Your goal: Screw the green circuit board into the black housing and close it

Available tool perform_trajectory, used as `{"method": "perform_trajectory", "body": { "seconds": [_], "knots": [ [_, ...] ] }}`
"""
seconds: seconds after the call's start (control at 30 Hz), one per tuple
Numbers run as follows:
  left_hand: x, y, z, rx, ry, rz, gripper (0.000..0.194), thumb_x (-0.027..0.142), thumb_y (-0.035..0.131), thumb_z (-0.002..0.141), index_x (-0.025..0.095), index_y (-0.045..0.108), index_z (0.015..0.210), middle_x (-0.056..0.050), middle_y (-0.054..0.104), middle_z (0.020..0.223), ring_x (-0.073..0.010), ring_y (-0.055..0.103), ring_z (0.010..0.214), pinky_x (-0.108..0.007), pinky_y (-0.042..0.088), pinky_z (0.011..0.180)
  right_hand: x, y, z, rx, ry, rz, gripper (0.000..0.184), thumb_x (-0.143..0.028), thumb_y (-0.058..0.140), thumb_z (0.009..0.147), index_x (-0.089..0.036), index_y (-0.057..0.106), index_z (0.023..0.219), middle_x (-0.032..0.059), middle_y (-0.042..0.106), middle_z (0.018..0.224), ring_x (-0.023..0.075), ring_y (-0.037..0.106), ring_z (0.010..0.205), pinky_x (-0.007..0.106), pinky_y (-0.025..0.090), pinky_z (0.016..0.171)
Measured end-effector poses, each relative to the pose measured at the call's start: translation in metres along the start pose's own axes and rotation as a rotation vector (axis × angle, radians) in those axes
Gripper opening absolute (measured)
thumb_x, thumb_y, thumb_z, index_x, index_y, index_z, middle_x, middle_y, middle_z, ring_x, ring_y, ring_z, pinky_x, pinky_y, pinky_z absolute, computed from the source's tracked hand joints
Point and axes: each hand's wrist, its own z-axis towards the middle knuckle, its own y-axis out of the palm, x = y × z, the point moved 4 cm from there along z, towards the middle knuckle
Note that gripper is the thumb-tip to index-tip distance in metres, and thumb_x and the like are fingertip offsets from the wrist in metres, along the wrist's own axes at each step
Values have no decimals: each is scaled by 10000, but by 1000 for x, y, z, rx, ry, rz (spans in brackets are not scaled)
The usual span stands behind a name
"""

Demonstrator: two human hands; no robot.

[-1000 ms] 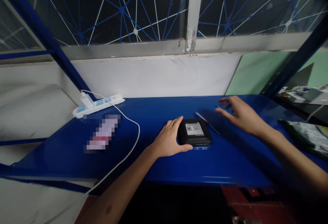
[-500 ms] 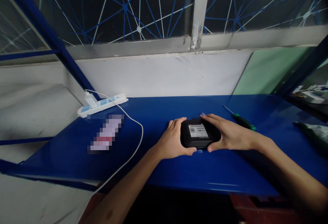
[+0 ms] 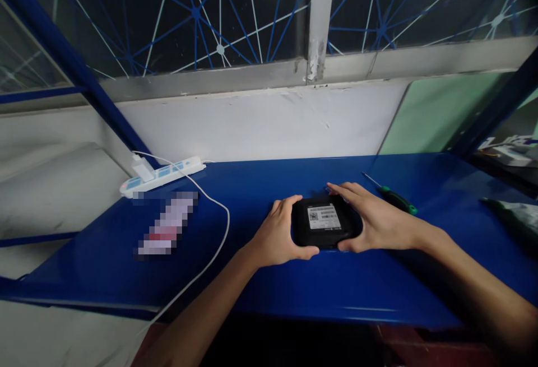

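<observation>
A black, rounded-square electronic device [image 3: 301, 229] with a white printed label [image 3: 324, 217] on its upper face is held low over the blue table. My left hand [image 3: 281, 232] grips its left side, thumb along the near edge and fingers at the far corner. On the opposite side my right hand [image 3: 370, 218] has its thumb at the near right corner and its fingers round the far right. Something small and shiny shows by the right fingertips, too small to name. Whether the device's underside touches the table cannot be seen.
A green-handled screwdriver [image 3: 397, 199] lies right of my right hand. At the left are a white power strip [image 3: 168, 174], a white cable [image 3: 227, 221] and a pixelated flat object [image 3: 170, 224]. A dark item with clear plastic [image 3: 515, 224] sits at the right edge.
The device has turned a little, so its labelled face shows more squarely to me and its near side shows less. Both hands have kept hold of it. My view has shifted slightly.
</observation>
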Motion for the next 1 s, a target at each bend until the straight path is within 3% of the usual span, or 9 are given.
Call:
{"method": "perform_trajectory", "body": {
  "seconds": [0.2, 0.5, 0.6, 0.73, 0.87, 1.0],
  "knots": [
    [-2, 0, 0, 6, 13, -19, 1104, 464, 866, 618, 201, 234, 1484, -199, 410, 1446, -403, 432, 1342, -612, 407, 1089, 2, -9, -1, 79, 23, 74, 1270, -588, 813, 627, -211, 90, 1601, 188, 542, 1383, 383, 559, 1254, 620, 453, 1064],
    [-9, -6, 0, -69, -32, -63, 1197, 513, 852, 646, 189, 121, 1538, -229, 289, 1555, -408, 331, 1431, -609, 343, 1145, 25, -21, 0, 319, -4, 120, 1079, -554, 791, 690, -226, 240, 1558, 168, 552, 1385, 353, 569, 1261, 583, 434, 1095],
    [-16, -24, -7, -102, -90, -7, 1176, 503, 835, 653, 192, 131, 1543, -223, 290, 1558, -415, 290, 1455, -622, 290, 1165, 25, -22, 1, 353, 8, 106, 1070, -558, 799, 680, -203, 272, 1541, 181, 550, 1383, 354, 576, 1253, 577, 441, 1091],
    [-34, -65, -23, -166, -240, 78, 1160, 530, 802, 663, 217, 127, 1553, -216, 290, 1569, -447, 304, 1441, -648, 317, 1121, 21, -21, 2, 358, -12, 64, 1081, -569, 806, 663, -194, 283, 1531, 186, 552, 1379, 363, 571, 1253, 576, 447, 1085],
    [-49, -105, -37, -240, -365, 190, 1169, 506, 810, 641, 218, 136, 1552, -229, 310, 1564, -466, 417, 1369, -618, 362, 1083, 13, -18, 4, 337, -36, 37, 1085, -578, 800, 661, -190, 278, 1530, 189, 561, 1364, 367, 570, 1248, 581, 443, 1080],
    [-52, -123, -40, -291, -386, 259, 1217, 480, 840, 609, 225, 136, 1569, -223, 359, 1548, -447, 477, 1327, -550, 424, 1042, 6, -13, 6, 311, -39, 47, 1088, -585, 798, 651, -199, 283, 1528, 188, 571, 1358, 385, 560, 1253, 606, 448, 1056]
  ]
}}
